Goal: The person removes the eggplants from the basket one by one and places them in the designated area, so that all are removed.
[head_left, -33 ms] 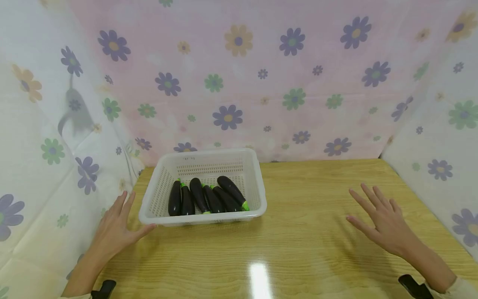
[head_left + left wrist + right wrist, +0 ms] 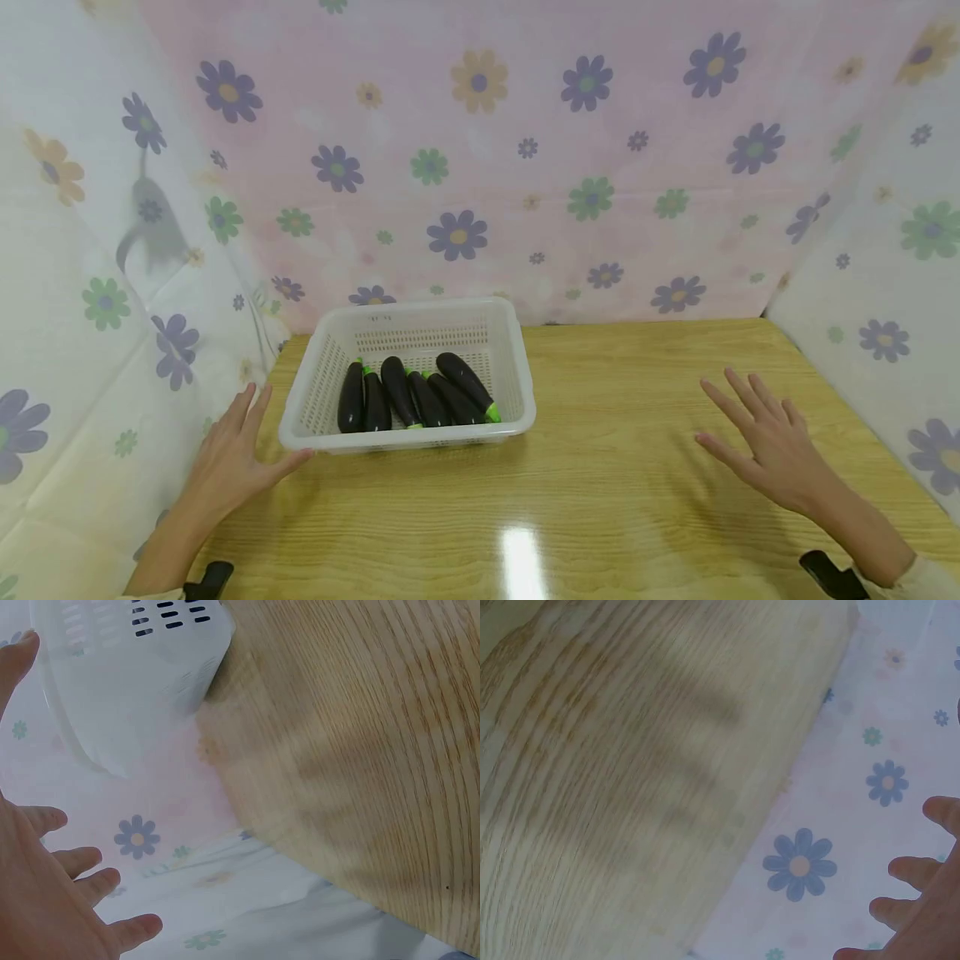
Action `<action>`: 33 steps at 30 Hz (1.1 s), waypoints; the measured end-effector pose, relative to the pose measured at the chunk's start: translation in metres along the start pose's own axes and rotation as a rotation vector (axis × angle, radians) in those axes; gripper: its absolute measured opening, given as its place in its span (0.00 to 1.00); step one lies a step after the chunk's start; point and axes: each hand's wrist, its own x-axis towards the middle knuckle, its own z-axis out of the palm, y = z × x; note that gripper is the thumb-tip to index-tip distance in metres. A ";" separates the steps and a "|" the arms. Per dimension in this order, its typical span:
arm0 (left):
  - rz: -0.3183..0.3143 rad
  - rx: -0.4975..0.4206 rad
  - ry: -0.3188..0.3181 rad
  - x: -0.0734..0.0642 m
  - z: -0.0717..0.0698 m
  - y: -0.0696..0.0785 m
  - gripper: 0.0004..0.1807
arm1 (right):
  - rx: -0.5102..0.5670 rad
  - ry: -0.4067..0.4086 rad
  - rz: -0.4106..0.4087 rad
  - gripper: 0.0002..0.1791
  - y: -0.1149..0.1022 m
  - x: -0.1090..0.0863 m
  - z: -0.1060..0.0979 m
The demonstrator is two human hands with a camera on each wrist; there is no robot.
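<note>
Sleeves: at the bottom of my head view I see the left sleeve (image 2: 153,595) and the right sleeve (image 2: 921,578), both pale, each beside a black wrist strap (image 2: 210,581).
Glare: a bright light patch (image 2: 522,562) lies on the near part of the table (image 2: 615,483), between the two forearms.
Left hand: I have the left hand (image 2: 232,458) at the near left corner of the basket, its grip wide, thumb stretched toward the front rim and the fingers pointing away. From my cameras I cannot tell whether the thumb tip touches the rim.
Right hand: the right hand (image 2: 772,442) is over the right side of the table, well apart from the basket, its grip wide too, fingers spread and pointing forward and left. Soft finger shadows fall on the wood in my right wrist view.
Table: I read a yellowish wood grain, running back to the cloth.
Basket: the white plastic basket (image 2: 420,438) stands upright left of centre, toward the back of the table, its walls pierced with slots.
Eggplants: I count six dark, glossy eggplants (image 2: 429,402) lying side by side in the basket, with bright green stem ends. The third from the left and the rightmost have theirs toward me; the other four point away.
Cloth: farthest off, I see flowered cloth (image 2: 517,183) behind the table, pinkish with purple, green and orange blooms; whiter stretches flank both sides.
</note>
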 end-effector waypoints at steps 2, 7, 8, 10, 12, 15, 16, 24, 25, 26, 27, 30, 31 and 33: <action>0.001 -0.002 -0.002 0.000 0.000 0.000 0.58 | -0.002 0.007 0.000 0.40 0.000 0.000 -0.001; -0.003 -0.009 -0.008 0.001 0.000 0.000 0.57 | -0.020 0.027 -0.004 0.39 0.000 0.003 -0.006; -0.003 -0.009 -0.006 0.000 0.000 0.000 0.57 | -0.023 0.027 -0.007 0.39 0.000 0.004 -0.007; -0.002 -0.011 0.002 0.000 -0.001 -0.001 0.57 | -0.032 0.027 -0.012 0.39 -0.001 0.006 -0.008; 0.000 -0.016 0.007 -0.001 -0.002 -0.001 0.57 | -0.038 0.028 -0.014 0.39 -0.003 0.008 -0.009; -0.005 -0.039 -0.002 0.000 -0.004 0.000 0.56 | -0.033 0.028 -0.011 0.39 -0.006 0.010 -0.010; -0.009 -0.047 -0.009 0.000 -0.004 0.000 0.56 | -0.032 0.030 -0.011 0.39 -0.008 0.011 -0.011; -0.044 -0.100 -0.034 0.005 -0.002 0.004 0.54 | -0.001 0.043 -0.047 0.39 -0.028 0.024 -0.011; -0.046 -0.110 -0.034 0.005 -0.001 0.004 0.54 | 0.003 0.047 -0.055 0.39 -0.032 0.027 -0.011; -0.050 -0.123 -0.037 0.006 0.000 0.005 0.53 | 0.007 0.053 -0.064 0.39 -0.035 0.029 -0.011; -0.051 -0.135 -0.041 0.007 0.002 0.006 0.53 | 0.010 0.066 -0.077 0.39 -0.038 0.032 -0.011; -0.060 -0.170 -0.033 0.011 0.008 0.008 0.53 | 0.027 0.085 -0.098 0.38 -0.048 0.042 -0.010; -0.060 -0.178 -0.025 0.012 0.010 0.009 0.52 | 0.038 0.083 -0.100 0.38 -0.051 0.045 -0.010; -0.055 -0.195 -0.011 0.015 0.015 0.010 0.51 | 0.068 0.076 -0.101 0.38 -0.057 0.051 -0.010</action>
